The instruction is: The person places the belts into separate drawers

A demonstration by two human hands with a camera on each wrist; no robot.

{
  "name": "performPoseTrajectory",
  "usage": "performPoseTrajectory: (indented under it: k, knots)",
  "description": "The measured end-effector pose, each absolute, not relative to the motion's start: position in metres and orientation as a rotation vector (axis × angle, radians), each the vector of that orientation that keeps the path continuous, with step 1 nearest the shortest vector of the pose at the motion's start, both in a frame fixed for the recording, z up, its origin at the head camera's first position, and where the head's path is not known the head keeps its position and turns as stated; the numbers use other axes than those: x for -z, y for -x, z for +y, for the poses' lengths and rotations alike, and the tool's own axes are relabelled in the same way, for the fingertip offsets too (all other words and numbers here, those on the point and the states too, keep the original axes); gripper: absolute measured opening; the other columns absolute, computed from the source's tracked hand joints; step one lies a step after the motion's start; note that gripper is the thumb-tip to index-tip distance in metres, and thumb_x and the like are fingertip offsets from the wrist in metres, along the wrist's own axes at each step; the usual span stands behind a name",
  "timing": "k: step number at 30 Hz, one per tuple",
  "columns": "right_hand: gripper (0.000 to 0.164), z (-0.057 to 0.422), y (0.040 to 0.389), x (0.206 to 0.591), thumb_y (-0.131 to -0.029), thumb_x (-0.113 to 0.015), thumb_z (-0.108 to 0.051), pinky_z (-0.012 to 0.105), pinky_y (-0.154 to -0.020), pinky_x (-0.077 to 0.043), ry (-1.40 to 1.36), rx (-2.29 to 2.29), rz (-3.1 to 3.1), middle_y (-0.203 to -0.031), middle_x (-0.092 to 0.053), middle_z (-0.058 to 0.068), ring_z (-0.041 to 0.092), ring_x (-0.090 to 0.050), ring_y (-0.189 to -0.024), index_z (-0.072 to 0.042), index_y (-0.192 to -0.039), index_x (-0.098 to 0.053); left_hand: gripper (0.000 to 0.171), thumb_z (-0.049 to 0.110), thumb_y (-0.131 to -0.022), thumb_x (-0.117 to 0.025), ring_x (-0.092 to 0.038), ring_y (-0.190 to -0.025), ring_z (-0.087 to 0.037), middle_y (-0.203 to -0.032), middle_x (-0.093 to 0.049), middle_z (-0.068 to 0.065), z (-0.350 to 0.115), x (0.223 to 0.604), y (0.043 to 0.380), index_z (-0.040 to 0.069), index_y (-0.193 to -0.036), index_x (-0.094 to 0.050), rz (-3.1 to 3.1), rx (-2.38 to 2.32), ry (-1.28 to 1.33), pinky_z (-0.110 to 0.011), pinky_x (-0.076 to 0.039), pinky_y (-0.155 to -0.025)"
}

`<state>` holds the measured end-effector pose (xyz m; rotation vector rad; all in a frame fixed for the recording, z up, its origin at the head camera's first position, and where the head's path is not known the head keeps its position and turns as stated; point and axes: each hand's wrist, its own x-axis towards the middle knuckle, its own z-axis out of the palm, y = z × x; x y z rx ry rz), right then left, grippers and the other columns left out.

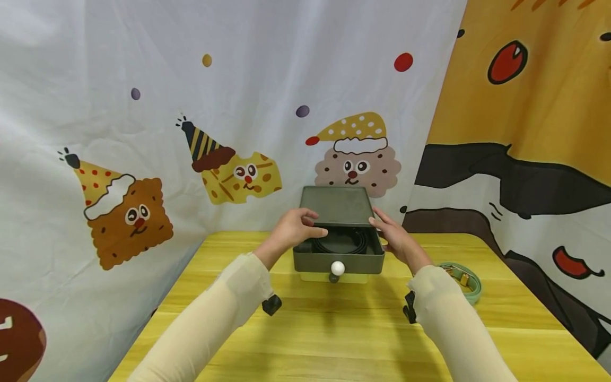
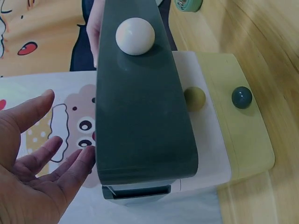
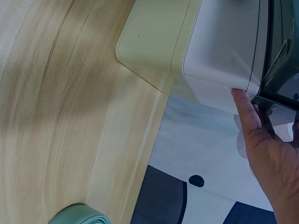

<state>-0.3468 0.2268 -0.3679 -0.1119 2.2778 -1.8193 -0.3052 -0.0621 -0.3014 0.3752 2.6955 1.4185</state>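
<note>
A small chest of stacked drawers stands at the table's back, its dark green top drawer [image 1: 312, 263] pulled out. A black coil [image 1: 364, 242], cable or strap, lies inside it. My left hand [image 1: 295, 229] is at the drawer's left side; its fingers are spread in the left wrist view, fingertips near the dark green drawer front with its white knob [image 2: 135, 36]. On the right side, my right hand [image 1: 400, 239] touches the chest. There, in the right wrist view, one finger meets the white middle section [image 3: 219, 46]; the other fingers are partly hidden.
A coiled green belt [image 1: 477, 289] with gold-coloured metal parts lies on the wood-grain table [image 1: 324, 334], right of the chest. Below the white section is a pale yellow drawer [image 2: 238, 126] with a dark knob [image 2: 242, 97]. A cartoon-printed curtain [image 1: 267, 79] hangs behind.
</note>
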Motion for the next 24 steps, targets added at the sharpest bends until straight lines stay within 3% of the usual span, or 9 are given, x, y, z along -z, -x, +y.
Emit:
performPoseTrajectory:
  k: [15, 24]
  knots:
    - [0.07, 0.227, 0.349, 0.37, -0.105, -0.044, -0.047, 0.067, -0.112, -0.016, 0.123, 1.834, 2.266, -0.166, 0.004, 0.01, 0.039, -0.002, -0.149, -0.038, -0.16, -0.003, 0.053, 0.028, -0.088, -0.078, -0.064, -0.104, -0.035, -0.127, -0.059, -0.015, -0.068, 0.295, 0.287, 0.009, -0.134, -0.06, 2.54, -1.544, -0.456, -0.051, -0.05, -0.093]
    - [0.071, 0.227, 0.348, 0.37, -0.104, -0.044, -0.048, 0.068, -0.112, -0.014, 0.128, 1.84, 2.251, -0.166, 0.004, 0.01, 0.039, -0.002, -0.149, -0.037, -0.16, -0.002, 0.05, 0.026, -0.089, -0.077, -0.065, -0.101, -0.031, -0.119, -0.062, -0.009, -0.073, 0.3, 0.278, 0.008, -0.133, -0.061, 2.503, -1.609, -0.474, -0.042, -0.055, -0.087]
